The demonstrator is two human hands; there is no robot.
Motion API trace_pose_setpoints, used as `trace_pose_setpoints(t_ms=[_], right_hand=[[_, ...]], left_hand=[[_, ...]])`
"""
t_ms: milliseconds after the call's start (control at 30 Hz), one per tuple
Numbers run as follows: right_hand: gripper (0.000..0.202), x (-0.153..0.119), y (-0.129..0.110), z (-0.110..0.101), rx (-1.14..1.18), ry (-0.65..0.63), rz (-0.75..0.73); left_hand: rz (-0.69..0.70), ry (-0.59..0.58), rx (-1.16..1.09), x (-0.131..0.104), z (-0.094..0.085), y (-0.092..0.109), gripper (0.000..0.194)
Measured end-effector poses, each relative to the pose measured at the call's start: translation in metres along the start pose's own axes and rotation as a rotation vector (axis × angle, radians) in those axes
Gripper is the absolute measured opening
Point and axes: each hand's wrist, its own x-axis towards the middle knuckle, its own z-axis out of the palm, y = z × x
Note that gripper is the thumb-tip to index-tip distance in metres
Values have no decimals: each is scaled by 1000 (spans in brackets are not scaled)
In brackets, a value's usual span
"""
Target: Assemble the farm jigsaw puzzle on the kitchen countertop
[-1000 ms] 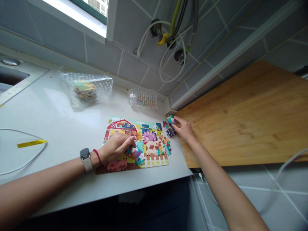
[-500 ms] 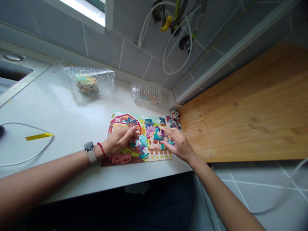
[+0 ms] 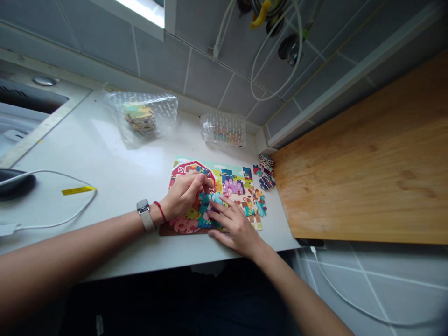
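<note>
A farm picture puzzle (image 3: 185,226) with a red barn lies flat on the white counter. Over its left half is my left hand (image 3: 185,192), fingers curled in and thumb pressed against them; whatever they may hold is hidden. My right hand (image 3: 236,227) rests palm down with fingers spread across teal puzzle pieces (image 3: 204,211) lying joined on the picture's lower middle. A purple peacock (image 3: 233,186) in the picture shows just above the right fingers. More loose puzzle pieces (image 3: 260,205) overlap the picture's right edge.
Dark puzzle pieces (image 3: 267,181) and a small stack of pieces (image 3: 266,163) sit by the wooden board (image 3: 360,163). Behind are two bubble-wrap bags (image 3: 150,116) (image 3: 224,129) holding pieces. At left are a white cable (image 3: 52,227), a black mouse-like object (image 3: 17,183) and a sink (image 3: 59,105).
My right hand has moved left and nearer, from the picture's right side onto the teal pieces, its fingers now flat. My left hand stays curled over the left half. The camera view has shifted.
</note>
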Motion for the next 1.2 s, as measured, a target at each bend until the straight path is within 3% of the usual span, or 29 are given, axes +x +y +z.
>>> trace_pose_setpoints(t_ms=[133, 300, 467, 1200], right_hand=[[50, -11, 3, 3, 50, 76, 107], [36, -24, 1, 11, 73, 133, 173], [35, -24, -4, 18, 49, 161, 201], [36, -15, -16, 21, -26, 205, 190]], left_hand=[[9, -16, 22, 1, 1, -1, 54], [47, -26, 63, 1, 2, -2, 45], [18, -31, 39, 1, 2, -2, 43], [1, -82, 23, 0, 2, -4, 42]])
